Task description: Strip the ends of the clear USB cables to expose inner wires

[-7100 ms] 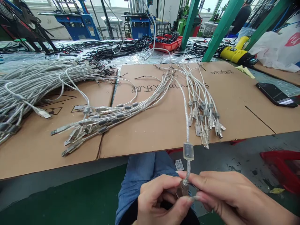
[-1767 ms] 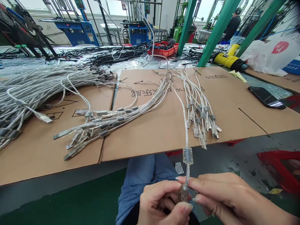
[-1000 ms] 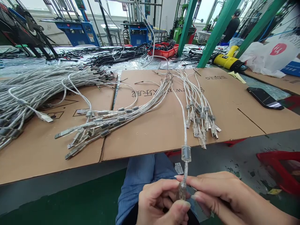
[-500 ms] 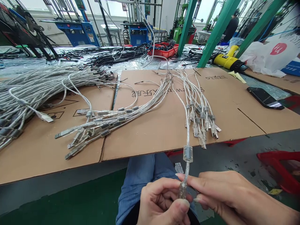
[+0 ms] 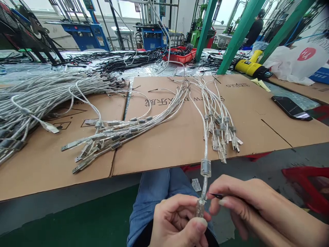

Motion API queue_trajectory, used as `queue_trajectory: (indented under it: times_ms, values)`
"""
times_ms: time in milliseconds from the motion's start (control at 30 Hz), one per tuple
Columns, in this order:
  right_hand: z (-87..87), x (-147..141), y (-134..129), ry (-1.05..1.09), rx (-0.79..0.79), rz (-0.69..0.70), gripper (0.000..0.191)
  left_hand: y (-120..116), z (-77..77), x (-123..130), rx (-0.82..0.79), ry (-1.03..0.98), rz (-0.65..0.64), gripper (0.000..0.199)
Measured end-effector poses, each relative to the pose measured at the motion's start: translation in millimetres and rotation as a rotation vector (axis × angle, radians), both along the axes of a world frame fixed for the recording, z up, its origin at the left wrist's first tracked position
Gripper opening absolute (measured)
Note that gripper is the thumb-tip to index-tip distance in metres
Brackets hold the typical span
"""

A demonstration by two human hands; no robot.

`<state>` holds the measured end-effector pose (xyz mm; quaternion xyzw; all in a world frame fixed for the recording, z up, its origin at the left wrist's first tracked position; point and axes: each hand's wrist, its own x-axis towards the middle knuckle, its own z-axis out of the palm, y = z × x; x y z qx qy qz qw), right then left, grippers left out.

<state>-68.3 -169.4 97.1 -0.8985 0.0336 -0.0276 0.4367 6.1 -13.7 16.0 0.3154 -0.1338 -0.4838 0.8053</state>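
A clear connector [image 5: 200, 208] at the end of a translucent cable is pinched between the thumb and fingers of my left hand [image 5: 178, 221]. Above it, the cable's grey ferrite bead [image 5: 206, 168] hangs at the cardboard's front edge. Just right of the connector, my right hand [image 5: 244, 206] grips a thin dark tool [image 5: 217, 196], its tip close to the cable. One bundle of cables with USB plugs [image 5: 218, 127] lies on the cardboard [image 5: 154, 151] behind my hands, and another bundle [image 5: 123, 132] lies to the left.
A large pile of grey cables [image 5: 51, 92] covers the left side. At the right are a phone [image 5: 291, 108], a yellow heat gun [image 5: 249, 68] and a white plastic bag [image 5: 295, 63]. Black cables and a red tray [image 5: 180, 56] lie behind. A red stool [image 5: 303, 185] stands lower right.
My right hand has drawn back slightly from the connector and lifted, so the dark tool shows more clearly. My left hand has barely moved.
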Motion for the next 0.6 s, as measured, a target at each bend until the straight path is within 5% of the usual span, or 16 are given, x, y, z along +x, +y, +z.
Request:
queue_trajectory:
  times_ms: [600]
  values:
    - [-3.8, 2.4, 2.3, -0.192, -0.187, 0.096, 0.029, -3.8, -2.0, -0.9, -0.062, -0.041, 0.061, 0.025]
